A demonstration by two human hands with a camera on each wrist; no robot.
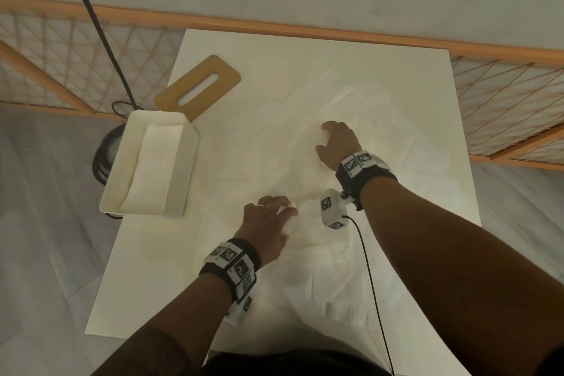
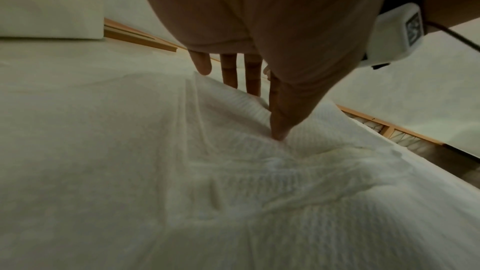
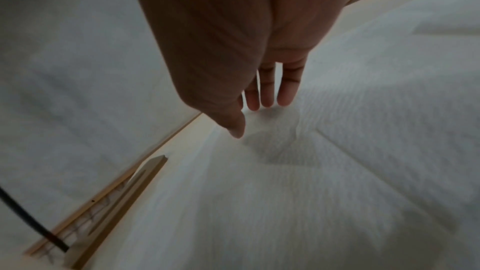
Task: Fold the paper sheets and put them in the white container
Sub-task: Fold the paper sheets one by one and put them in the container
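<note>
A white rectangular worktop is seen from above, strewn with thin, white, embossed paper sheets that lie spread and overlapping across its middle and right part. The left hand is laid on the near portion of the sheets with fingers extended; in the left wrist view the thumb is pressed down into the paper, a raised crease is formed beside it, and the other fingers are stretched forward over the paper's lifted edge. Its grip is apart, with nothing enclosed. The right hand is placed farther out on the sheets, palm down; in the right wrist view its fingertips are held straight and rest on or just above the textured paper, so this grip is likewise apart.

The white rectangular open-topped container is set at the worktop's left edge, well apart from both hands, and a folded white sheet is already lodged inside it. A tan wooden lid with an oblong slot is lying flat just behind the container. A black cable is hung across the upper left.
</note>
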